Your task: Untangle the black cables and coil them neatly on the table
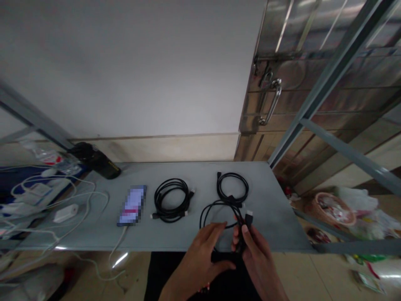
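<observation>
My right hand [253, 246] is closed around part of a black cable [205, 213] near the front edge of the shelf. A connector [249, 216] with a pale metal end sticks up beside its thumb. Just to the left, my left hand [208, 251] has its thumb and fingers apart, close to the loose loop of that cable; nothing shows in its grasp. Beyond the hands lies a coiled black cable [232, 188], its lower side meeting the held one. Farther left rests another coiled black cable [172, 200] with pale connector ends.
A lit phone [133, 205] with a white cord lies left of the coils. A black bottle [97, 161], a white charger [65, 213] and tangled white cords fill the left end. Metal posts [313, 96] frame the right side; a basket [333, 209] stands beyond.
</observation>
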The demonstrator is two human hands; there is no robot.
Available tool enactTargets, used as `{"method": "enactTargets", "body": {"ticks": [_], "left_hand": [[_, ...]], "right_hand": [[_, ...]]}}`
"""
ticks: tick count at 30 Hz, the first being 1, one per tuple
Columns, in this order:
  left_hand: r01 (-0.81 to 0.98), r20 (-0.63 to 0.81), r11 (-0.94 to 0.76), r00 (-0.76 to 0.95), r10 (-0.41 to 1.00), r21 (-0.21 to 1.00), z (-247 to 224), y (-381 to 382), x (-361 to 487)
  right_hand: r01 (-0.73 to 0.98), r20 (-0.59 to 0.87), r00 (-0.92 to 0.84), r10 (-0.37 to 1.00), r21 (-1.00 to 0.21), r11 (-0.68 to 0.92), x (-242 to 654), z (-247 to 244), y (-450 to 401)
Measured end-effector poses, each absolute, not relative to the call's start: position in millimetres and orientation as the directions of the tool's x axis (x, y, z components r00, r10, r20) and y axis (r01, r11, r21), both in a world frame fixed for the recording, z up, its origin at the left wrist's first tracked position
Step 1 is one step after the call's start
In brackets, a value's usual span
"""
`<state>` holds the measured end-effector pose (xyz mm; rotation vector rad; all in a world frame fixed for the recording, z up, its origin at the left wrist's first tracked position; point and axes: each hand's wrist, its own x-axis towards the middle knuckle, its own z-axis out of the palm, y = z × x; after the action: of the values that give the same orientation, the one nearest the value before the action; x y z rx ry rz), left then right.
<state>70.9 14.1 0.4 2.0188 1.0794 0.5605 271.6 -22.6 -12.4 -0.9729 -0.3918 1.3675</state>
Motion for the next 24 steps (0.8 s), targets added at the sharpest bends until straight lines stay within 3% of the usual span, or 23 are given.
{"method": "enactTargets", "body": {"ticks": [4, 8, 12, 14, 18, 24], "left_hand": [[0.439, 0.023, -0.284, 0.512, 0.859, 0.853, 14.4, 17.5, 76.3], [0.289, 0.07, -0.214, 0.44, 0.895, 0.933, 30.6, 19.3, 72.7], [0.176, 0.05, -0.078, 0.157, 0.986, 0.981, 28.0, 21.0, 68.4], [-0.019, -0.014, 0.014, 0.011, 1.0, 1.0, 22.3, 24.1, 67.5], [-0.459, -0.206, 0.17, -0.029, 0.978, 0.872, 11.7, 31.4, 67.6], [-0.47, -0.288, 0.252, -0.003, 0.958, 0.846, -2.1, 26.0, 65.5]], "right_hand": [[-0.53, -0.215, 0.252, 0.943, -0.847, -0.052, 269.7, 0.5, -23.0], [-0.428, -0.14, 0.158, 0.977, -0.902, -0.06, 278.4, 12.2, -25.0], [-0.317, -0.127, 0.145, 0.981, -0.945, -0.075, 294.1, 12.8, -27.8], [-0.276, -0.092, 0.151, 0.984, -0.96, -0.048, 303.9, 12.1, -29.0], [-0.215, -0.059, 0.236, 0.97, -0.977, -0.007, 319.3, 15.0, -31.1], [-0.195, -0.075, 0.296, 0.952, -0.981, -0.017, 320.3, 17.2, -35.7]]}}
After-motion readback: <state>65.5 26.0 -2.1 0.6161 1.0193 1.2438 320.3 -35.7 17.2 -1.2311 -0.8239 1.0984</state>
